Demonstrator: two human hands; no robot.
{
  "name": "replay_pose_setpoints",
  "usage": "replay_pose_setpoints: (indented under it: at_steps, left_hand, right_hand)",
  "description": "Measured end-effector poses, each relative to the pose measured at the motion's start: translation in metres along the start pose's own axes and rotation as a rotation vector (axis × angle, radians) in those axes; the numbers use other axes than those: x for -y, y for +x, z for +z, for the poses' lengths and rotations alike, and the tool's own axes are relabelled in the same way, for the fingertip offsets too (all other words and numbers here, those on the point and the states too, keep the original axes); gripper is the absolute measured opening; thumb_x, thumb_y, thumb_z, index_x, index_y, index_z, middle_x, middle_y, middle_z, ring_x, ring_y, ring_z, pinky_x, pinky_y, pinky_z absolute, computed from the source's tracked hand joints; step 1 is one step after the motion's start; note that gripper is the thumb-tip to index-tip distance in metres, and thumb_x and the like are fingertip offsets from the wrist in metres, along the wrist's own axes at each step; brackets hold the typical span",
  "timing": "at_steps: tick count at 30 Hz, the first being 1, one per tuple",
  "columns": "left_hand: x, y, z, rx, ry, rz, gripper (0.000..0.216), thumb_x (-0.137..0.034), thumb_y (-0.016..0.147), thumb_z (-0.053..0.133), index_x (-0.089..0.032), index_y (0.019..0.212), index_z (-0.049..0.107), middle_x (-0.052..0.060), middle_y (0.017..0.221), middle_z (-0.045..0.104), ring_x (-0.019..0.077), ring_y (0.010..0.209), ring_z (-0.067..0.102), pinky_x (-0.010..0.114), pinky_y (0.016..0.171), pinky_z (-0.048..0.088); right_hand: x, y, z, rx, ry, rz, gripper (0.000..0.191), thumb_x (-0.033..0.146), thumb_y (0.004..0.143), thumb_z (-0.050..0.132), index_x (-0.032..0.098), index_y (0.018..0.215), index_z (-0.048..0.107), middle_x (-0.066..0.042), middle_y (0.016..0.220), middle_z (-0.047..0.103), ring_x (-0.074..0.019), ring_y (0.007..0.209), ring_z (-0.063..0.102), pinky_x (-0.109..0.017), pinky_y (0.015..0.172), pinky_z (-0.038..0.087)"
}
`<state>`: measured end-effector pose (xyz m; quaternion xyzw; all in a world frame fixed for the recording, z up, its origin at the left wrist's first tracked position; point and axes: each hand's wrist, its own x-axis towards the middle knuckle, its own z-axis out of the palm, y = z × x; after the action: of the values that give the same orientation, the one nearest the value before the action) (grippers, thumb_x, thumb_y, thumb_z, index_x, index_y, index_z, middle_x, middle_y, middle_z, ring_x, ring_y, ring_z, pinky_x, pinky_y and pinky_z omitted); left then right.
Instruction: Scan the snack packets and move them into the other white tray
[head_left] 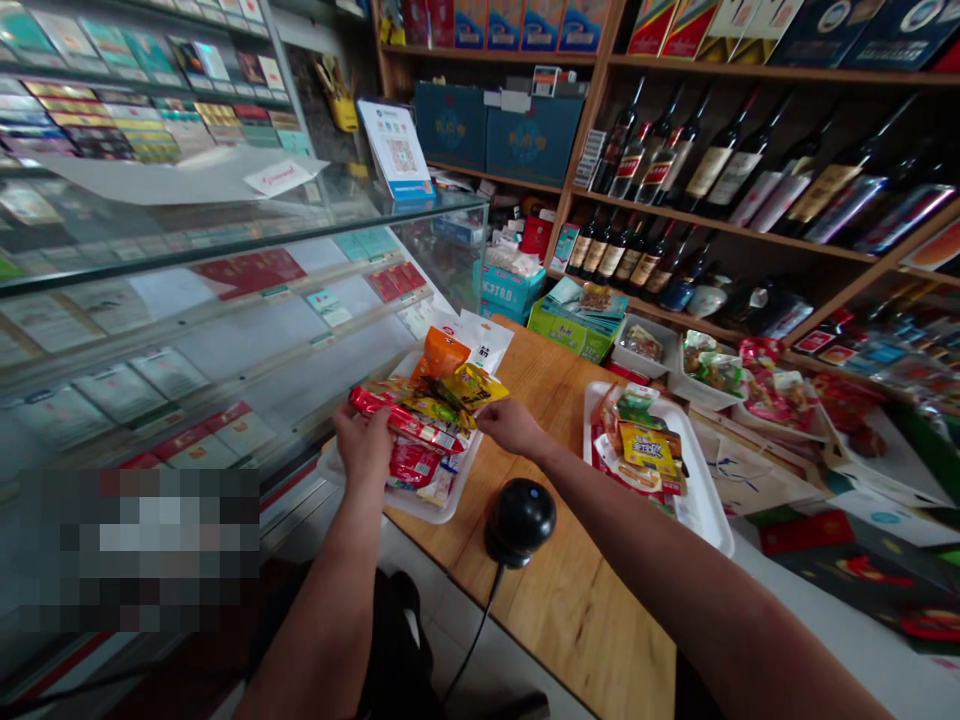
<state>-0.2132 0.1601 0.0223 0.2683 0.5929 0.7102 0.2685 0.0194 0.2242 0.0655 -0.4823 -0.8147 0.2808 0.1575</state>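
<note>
A white tray (439, 510) piled with snack packets stands on the left end of a wooden counter (570, 590). My left hand (364, 445) is closed round a long red packet (420, 427) lying across the pile. My right hand (510, 425) is closed at the right end of the pile, pinching the edge of a yellow-green packet (469, 390). An orange packet (442, 352) and a white packet (487, 338) lie at the tray's far end.
A black dome-shaped scanner (520, 520) with a cable sits near the counter's front edge. A second white tray (709, 510) of snacks lies to the right, with small bins of snacks behind. A glass display case (225, 300) stands left; wine bottles (712, 160) fill the shelves.
</note>
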Motion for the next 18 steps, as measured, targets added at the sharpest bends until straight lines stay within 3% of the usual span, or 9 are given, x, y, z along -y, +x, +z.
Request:
replay_pose_setpoints:
  at_steps: [3,8,12,15,18]
  left_hand:
    - [-0.023,-0.022,-0.009,-0.032,-0.121,-0.023,0.047,-0.03,0.074,0.067,-0.022,0.113,0.044,-0.008,0.069,0.057,0.0073,0.041,0.046,0.019,0.041,0.035]
    - [-0.06,-0.069,-0.007,0.041,-0.202,-0.028,0.042,-0.035,0.076,0.069,-0.022,0.109,0.048,-0.005,0.076,0.061,0.0085,0.048,0.055,0.023,0.049,0.047]
    - [-0.076,-0.105,0.007,0.086,-0.227,0.028,0.047,-0.037,0.076,0.073,-0.024,0.115,0.048,-0.003,0.083,0.065,0.01,0.055,0.061,0.025,0.057,0.053]
    - [-0.081,-0.125,0.019,0.165,-0.226,0.018,0.046,-0.04,0.077,0.074,-0.024,0.113,0.051,-0.003,0.083,0.066,0.0115,0.06,0.063,0.028,0.063,0.055]
    - [-0.082,-0.135,0.029,0.274,-0.213,-0.068,0.04,-0.048,0.079,0.07,-0.021,0.105,0.056,-0.001,0.079,0.068,0.0142,0.063,0.066,0.028,0.062,0.054]
  right_hand:
    - [0.008,-0.027,-0.011,-0.057,0.097,-0.047,0.022,0.026,0.087,0.058,0.017,0.07,0.069,0.003,0.066,0.062,-0.0101,0.063,0.052,-0.021,0.06,0.035]
    - [0.021,-0.074,-0.025,0.004,0.453,-0.108,0.024,0.039,0.089,0.06,0.019,0.091,0.073,0.0,0.079,0.069,-0.0129,0.071,0.06,-0.022,0.063,0.043]
    - [0.018,-0.104,-0.037,0.085,0.889,0.019,0.034,0.047,0.085,0.065,0.019,0.104,0.07,-0.003,0.086,0.071,-0.014,0.073,0.065,-0.023,0.06,0.047]
    - [0.004,-0.119,-0.044,0.006,1.148,0.11,0.037,0.042,0.072,0.079,0.017,0.098,0.07,-0.004,0.087,0.071,-0.013,0.072,0.064,-0.022,0.061,0.049]
    - [-0.016,-0.128,-0.05,-0.083,1.242,0.17,0.036,0.035,0.064,0.085,0.016,0.09,0.069,-0.003,0.083,0.07,-0.0113,0.068,0.062,-0.021,0.059,0.048]
